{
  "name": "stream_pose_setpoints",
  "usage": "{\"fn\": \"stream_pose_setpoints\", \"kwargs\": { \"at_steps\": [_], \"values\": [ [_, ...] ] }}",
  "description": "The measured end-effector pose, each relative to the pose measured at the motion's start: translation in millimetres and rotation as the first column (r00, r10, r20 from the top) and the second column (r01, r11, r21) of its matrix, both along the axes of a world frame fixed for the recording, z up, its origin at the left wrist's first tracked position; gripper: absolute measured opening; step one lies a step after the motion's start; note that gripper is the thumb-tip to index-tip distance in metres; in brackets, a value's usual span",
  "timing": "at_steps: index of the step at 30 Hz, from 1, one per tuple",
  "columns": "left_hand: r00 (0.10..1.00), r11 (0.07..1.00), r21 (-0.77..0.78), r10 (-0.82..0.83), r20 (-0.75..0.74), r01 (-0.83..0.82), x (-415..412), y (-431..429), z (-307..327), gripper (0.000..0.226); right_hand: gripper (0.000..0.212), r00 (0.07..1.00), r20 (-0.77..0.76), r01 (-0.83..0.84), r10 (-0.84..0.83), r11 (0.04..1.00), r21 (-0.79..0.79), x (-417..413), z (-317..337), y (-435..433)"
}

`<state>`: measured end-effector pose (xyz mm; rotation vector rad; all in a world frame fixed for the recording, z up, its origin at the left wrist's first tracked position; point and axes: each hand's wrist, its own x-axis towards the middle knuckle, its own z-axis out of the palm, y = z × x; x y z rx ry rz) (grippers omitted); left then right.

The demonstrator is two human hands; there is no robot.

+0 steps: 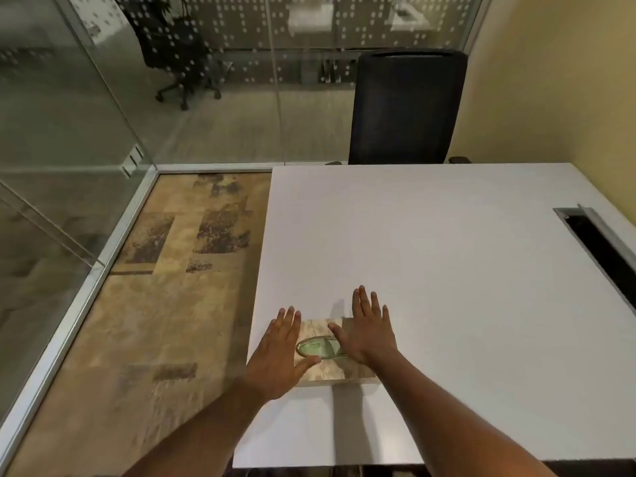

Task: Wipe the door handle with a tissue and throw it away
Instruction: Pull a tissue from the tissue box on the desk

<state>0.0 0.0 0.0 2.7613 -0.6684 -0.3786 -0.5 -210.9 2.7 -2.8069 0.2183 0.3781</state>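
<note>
Tissue box (321,352) near front-left table (447,270) corner, between left hand (280,352) and right hand (368,330), both spread flat, gripping nothing. Likely light, soft, tearable; pinch tissue at oval slot (318,346).

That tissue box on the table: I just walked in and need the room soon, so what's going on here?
A person stands at the white table, both hands open and flat over a marble-patterned tissue box near its left edge. The left hand and right hand flank the box's oval opening. Neither hand holds a tissue, so no wiping has begun.
</note>
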Motion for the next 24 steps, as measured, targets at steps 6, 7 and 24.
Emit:
{"fn": "stream_pose_setpoints", "kwargs": {
  "at_steps": [6,7,24],
  "values": [
    [0.991,0.998,0.057,-0.001,-0.131,0.008,-15,2,-29,0.106,0.084,0.997,-0.066,-0.045,0.046,0.999,0.013,-10,-17,1],
    [0.992,0.998,0.054,0.0,-0.128,0.007,-16,2,-31,0.107,0.083,0.997,-0.066,-0.047,0.049,0.998,0.03,-11,-19,1],
    [0.99,1.0,0.021,0.025,-0.141,-0.022,-13,1,-44,0.102,0.014,0.877,0.263,-0.423,0.402,0.906,0.025,-3,-24,9]
  ]
}}
